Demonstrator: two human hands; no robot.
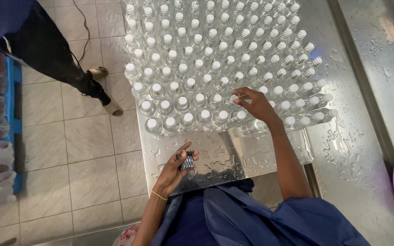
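The right hand point(255, 105) reaches into the block of clear white-capped bottles point(215, 59) at 12 o'clock, fingertips pinching a cap in a near row. The left hand point(178, 166), at 7 o'clock, grips a small dark stack of labels point(187, 160) above the wet steel table point(233, 159).

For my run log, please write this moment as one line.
left hand: holds small dark patterned stack | right hand: fingers on one white-capped bottle | wet steel table
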